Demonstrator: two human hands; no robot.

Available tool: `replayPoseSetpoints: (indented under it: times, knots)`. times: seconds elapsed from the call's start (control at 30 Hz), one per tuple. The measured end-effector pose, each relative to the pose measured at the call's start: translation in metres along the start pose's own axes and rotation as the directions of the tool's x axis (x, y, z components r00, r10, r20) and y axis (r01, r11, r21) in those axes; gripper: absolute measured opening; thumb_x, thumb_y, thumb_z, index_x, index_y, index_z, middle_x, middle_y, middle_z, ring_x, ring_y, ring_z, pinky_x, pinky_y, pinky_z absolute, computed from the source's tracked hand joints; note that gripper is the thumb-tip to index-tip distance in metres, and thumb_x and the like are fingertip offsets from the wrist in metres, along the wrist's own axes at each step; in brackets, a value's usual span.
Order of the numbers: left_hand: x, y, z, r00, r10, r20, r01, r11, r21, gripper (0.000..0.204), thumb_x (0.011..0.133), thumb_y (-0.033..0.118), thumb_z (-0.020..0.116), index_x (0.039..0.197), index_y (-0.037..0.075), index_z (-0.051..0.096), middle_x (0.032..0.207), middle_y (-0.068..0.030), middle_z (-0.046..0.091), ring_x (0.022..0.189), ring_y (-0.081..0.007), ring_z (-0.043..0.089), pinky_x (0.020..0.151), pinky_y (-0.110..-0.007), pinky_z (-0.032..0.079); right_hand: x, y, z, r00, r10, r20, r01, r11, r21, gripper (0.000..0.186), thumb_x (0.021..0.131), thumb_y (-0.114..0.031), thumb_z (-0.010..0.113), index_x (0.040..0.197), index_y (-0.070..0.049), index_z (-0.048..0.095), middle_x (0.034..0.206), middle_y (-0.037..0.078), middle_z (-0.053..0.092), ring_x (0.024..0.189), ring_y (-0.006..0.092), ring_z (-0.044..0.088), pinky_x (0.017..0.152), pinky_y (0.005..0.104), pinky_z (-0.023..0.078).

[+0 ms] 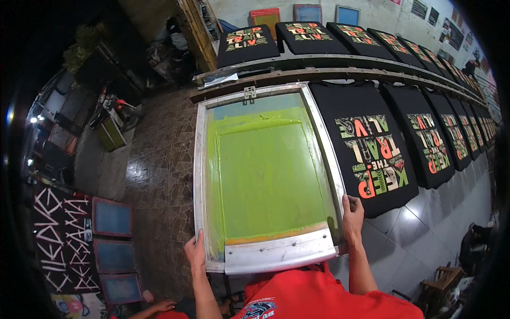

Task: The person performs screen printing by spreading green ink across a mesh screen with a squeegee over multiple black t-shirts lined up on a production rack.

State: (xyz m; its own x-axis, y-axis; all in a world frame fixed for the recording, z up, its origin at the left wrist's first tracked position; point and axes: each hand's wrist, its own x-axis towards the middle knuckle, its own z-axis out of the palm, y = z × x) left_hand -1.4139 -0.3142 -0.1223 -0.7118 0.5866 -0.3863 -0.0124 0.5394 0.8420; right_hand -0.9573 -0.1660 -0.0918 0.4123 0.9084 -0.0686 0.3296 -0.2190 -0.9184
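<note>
A screen printing frame point(201, 175) with silver metal edges lies before me, its mesh point(271, 181) coated with lime-green ink. Across its near end rests a silver squeegee point(279, 246) with an orange-yellow strip along its far side; neither hand is on it. My left hand point(195, 255) grips the frame's near left corner, thumb along the edge. Around the right edge, near the front, my right hand point(353, 217) is closed, fingers partly hidden beneath. A small metal hinge plate point(249, 95) sits at the frame's far edge. What lies under the mesh is hidden.
Black printed T-shirts point(372, 149) lie on boards in a row to the right, with a second row point(313, 40) behind a long rail point(265, 80). Blue-meshed screens point(112, 217) stand at lower left. Another person's hand point(162, 305) shows at the bottom left.
</note>
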Motion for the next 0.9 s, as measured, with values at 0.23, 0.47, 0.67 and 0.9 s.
replayPoseSetpoints:
  times: [0.23,0.47,0.67,0.9]
  knots:
    - [0.035,-0.009,0.009,0.996,0.052,0.068,-0.048,0.997,-0.056,0.044,0.101,0.031,0.07,0.111,-0.011,0.074,0.097,-0.0111,0.076,0.086,-0.0118,0.064,0.078,-0.03,0.052,0.006,-0.01,0.015,0.999,-0.008,-0.042,0.005,0.996,-0.087,0.054,0.096,-0.046,0.072,0.107,0.006,0.066,0.1,0.02,0.072,0.094,0.0238,0.069,0.085,0.0367,0.052]
    - [0.045,-0.021,0.009,0.997,0.02,0.081,-0.017,0.999,-0.04,0.045,0.101,0.032,0.069,0.111,-0.013,0.073,0.098,-0.0119,0.076,0.087,-0.0133,0.065,0.08,-0.032,0.052,0.017,0.001,0.02,1.0,-0.018,-0.014,0.017,0.994,-0.111,0.057,0.095,-0.048,0.073,0.111,0.006,0.065,0.106,0.021,0.072,0.099,0.0276,0.07,0.089,0.0392,0.053]
    - [0.052,-0.006,0.012,0.988,0.014,0.156,-0.016,1.0,0.014,0.046,0.102,0.032,0.067,0.113,-0.012,0.072,0.099,-0.0114,0.076,0.087,-0.0143,0.065,0.08,-0.033,0.052,0.012,0.0,0.025,0.998,0.012,-0.063,-0.022,0.989,-0.149,0.059,0.092,-0.049,0.074,0.113,0.005,0.067,0.101,0.021,0.074,0.094,0.0282,0.072,0.087,0.039,0.054]
    - [0.055,-0.023,0.022,0.988,-0.032,0.15,0.044,0.996,-0.077,0.045,0.104,0.033,0.065,0.114,-0.011,0.072,0.1,-0.0119,0.075,0.087,-0.0152,0.064,0.081,-0.033,0.052,0.004,0.008,0.037,0.989,-0.084,-0.125,0.046,0.96,-0.277,0.059,0.09,-0.049,0.076,0.115,0.004,0.07,0.103,0.024,0.076,0.1,0.0309,0.075,0.089,0.0386,0.056]
